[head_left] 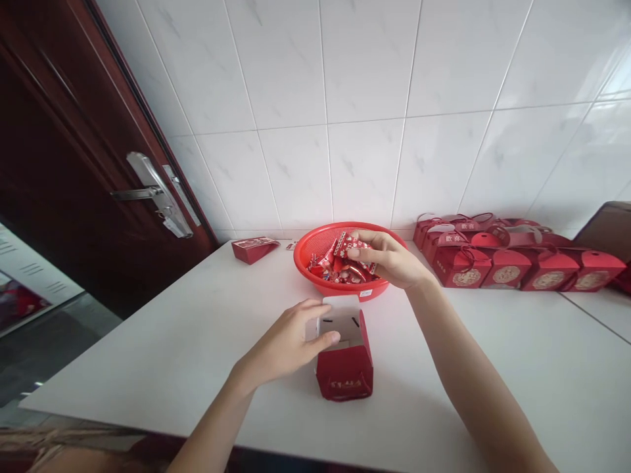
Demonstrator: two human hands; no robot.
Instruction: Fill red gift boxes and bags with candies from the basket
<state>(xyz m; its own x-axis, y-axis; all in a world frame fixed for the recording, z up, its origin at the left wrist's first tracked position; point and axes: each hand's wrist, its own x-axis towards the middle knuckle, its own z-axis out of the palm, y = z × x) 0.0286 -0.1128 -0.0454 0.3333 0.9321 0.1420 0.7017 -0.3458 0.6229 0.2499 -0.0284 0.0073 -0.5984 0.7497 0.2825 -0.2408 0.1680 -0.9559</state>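
A red paper box [348,374] stands on the white table, its top open and its white inside showing. My left hand [296,338] grips the box's left wall, thumb over the rim and fingers outside. Behind the box is a red plastic basket [308,270] with shiny red wrapped sweets [328,263] in it. Over the basket's right side, my right hand [382,257] pinches a red patterned packet [348,246] between thumb and fingers.
Several closed red gift boxes [507,269] stand in rows at the right by the tiled wall. A flat red box [254,249] lies at the back left. A brown door [73,131] with a metal handle is on the left.
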